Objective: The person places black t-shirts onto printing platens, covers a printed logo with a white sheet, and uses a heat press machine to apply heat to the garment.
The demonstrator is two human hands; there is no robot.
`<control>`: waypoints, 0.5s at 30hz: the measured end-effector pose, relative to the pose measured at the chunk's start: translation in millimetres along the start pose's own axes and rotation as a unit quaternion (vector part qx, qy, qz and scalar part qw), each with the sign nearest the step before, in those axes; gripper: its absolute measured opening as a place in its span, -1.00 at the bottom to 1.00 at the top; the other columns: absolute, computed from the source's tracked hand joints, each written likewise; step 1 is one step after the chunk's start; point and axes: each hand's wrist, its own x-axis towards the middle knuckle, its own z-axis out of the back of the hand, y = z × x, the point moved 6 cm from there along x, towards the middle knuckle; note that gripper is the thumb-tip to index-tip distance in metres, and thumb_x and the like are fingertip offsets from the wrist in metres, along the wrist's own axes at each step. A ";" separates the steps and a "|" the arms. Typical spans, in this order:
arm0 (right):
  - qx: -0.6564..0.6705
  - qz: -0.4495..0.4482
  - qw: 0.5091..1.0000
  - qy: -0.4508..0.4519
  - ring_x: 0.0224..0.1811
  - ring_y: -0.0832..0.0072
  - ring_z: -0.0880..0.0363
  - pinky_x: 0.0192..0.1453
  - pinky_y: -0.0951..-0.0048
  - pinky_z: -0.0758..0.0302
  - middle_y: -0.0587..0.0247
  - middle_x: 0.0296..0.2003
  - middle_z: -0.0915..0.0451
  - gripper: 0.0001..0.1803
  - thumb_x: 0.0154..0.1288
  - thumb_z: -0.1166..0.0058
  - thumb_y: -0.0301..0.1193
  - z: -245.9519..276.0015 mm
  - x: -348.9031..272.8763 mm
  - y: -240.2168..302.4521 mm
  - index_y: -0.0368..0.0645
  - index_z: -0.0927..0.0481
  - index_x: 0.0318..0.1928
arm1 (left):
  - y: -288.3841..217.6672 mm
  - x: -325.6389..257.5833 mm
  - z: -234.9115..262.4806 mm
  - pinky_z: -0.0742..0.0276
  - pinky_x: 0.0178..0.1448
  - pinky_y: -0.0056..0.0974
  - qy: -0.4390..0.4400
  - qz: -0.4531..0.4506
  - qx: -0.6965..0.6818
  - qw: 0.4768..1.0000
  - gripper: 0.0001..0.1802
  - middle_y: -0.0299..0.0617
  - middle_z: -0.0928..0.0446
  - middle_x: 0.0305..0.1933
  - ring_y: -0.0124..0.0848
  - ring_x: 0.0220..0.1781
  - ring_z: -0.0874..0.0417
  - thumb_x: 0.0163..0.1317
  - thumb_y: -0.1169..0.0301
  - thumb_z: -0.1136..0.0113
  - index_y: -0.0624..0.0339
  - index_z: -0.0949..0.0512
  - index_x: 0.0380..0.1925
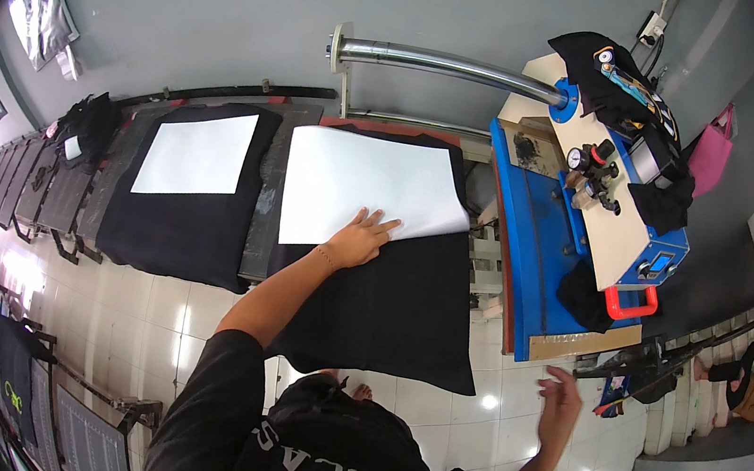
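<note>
My left hand [362, 238] lies flat on the lower edge of a white sheet [356, 180], its fingers spread. The sheet covers the upper part of a black shirt [376, 312], which is draped over a board in front of me; the sheet's right corner lifts slightly. Nothing is in my right hand [556, 407], which hangs in the air at the lower right with fingers loosely bent and apart, below the blue base of a heat press [531, 256]. To the left, a second black shirt [178, 228] carries another white sheet [194, 154].
The press has a red handle [630, 302], a pressure gauge [578, 157] and a steel rail [447, 66] running along the wall. Black cloth [611, 85] is heaped on top. A row of grey boards [49, 192] stretches left. People are partly visible at the right.
</note>
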 end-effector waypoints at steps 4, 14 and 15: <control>-0.064 0.061 0.979 -0.185 -0.06 0.48 -0.57 0.03 0.47 -0.47 0.18 -0.11 -0.63 -0.74 0.44 0.00 -0.50 59.5 40.8 -11.4 -0.26 -0.56 0.08 | 5.2 1.3 -13.1 -0.16 0.52 0.18 0.036 -0.050 -0.031 0.998 -0.62 -0.27 -0.14 0.55 -0.01 0.52 -0.21 0.26 0.36 -0.17 0.23 -0.51 0.07; -0.437 0.055 0.891 -0.109 -0.05 -0.09 -0.53 0.07 0.00 -0.43 -0.13 -0.16 -0.59 -0.58 0.42 -0.08 -0.16 40.4 165.1 -13.3 -0.32 -0.52 -0.01 | 14.6 13.5 -13.7 -0.11 0.57 0.17 0.051 -0.181 -0.096 0.977 -0.72 -0.26 -0.18 0.53 -0.09 0.54 -0.19 0.24 0.40 -0.16 0.20 -0.53 -0.05; -0.427 0.058 0.892 -0.138 -0.08 -0.15 -0.51 0.02 -0.06 -0.42 -0.19 -0.22 -0.58 -0.58 0.36 -0.15 -0.13 38.7 167.4 -12.3 -0.30 -0.51 -0.14 | 15.4 15.8 -15.3 -0.10 0.57 0.17 0.049 -0.196 -0.099 0.974 -0.73 -0.25 -0.18 0.53 -0.09 0.54 -0.19 0.24 0.40 -0.16 0.20 -0.53 -0.06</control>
